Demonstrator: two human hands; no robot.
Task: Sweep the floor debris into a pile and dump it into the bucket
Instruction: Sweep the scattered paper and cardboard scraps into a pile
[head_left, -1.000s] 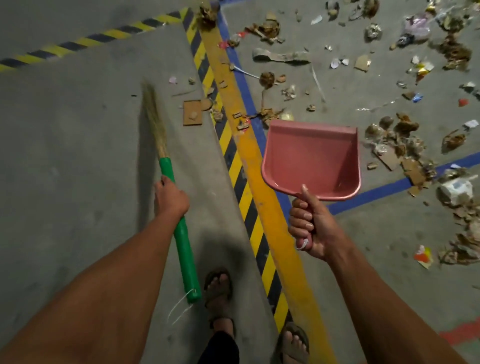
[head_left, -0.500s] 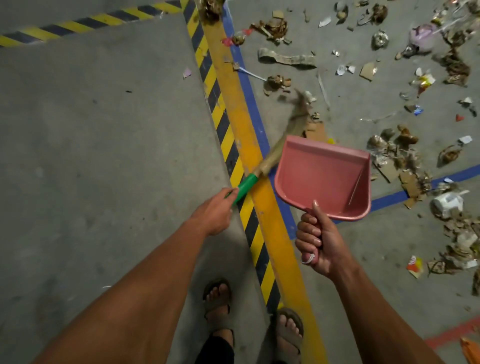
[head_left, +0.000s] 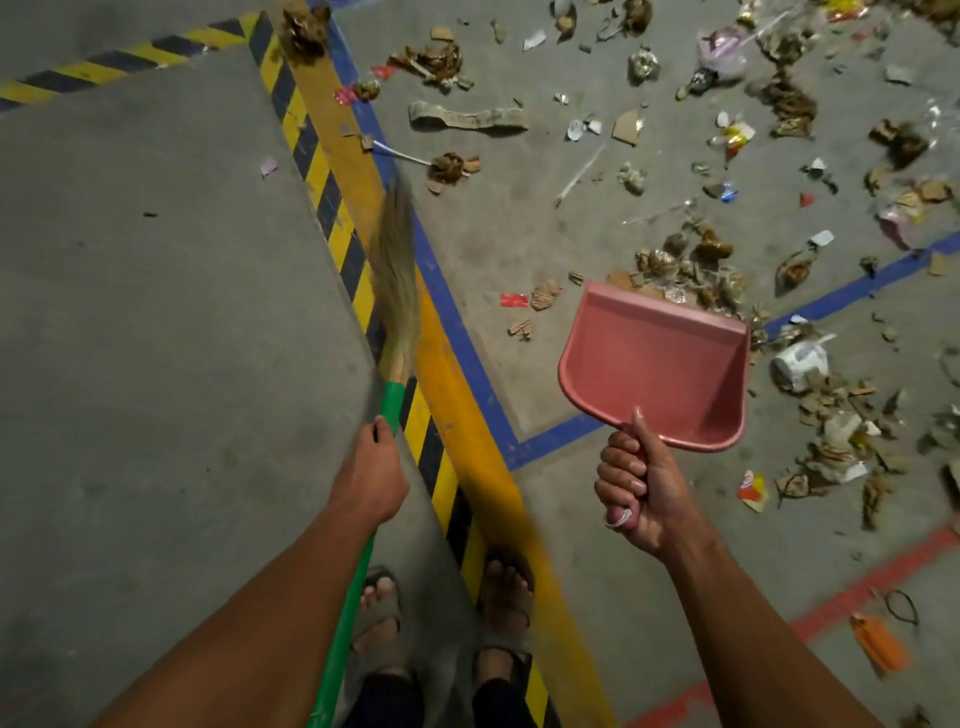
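- The concrete floor (head_left: 156, 338) under you carries a yellow band (head_left: 457, 405) edged with black-and-yellow hazard stripes and a blue line.
- Debris (head_left: 691, 260) lies scattered on the far side of those lines, thickest just beyond the dustpan.
- Your right hand (head_left: 639, 488) is wrapped tight round the handle of the pink dustpan (head_left: 660, 364), held above the floor.
- Your left hand (head_left: 371, 478) grips the green handle of the broom (head_left: 397, 291), bristles blurred over the stripes.
- No bucket is in view.
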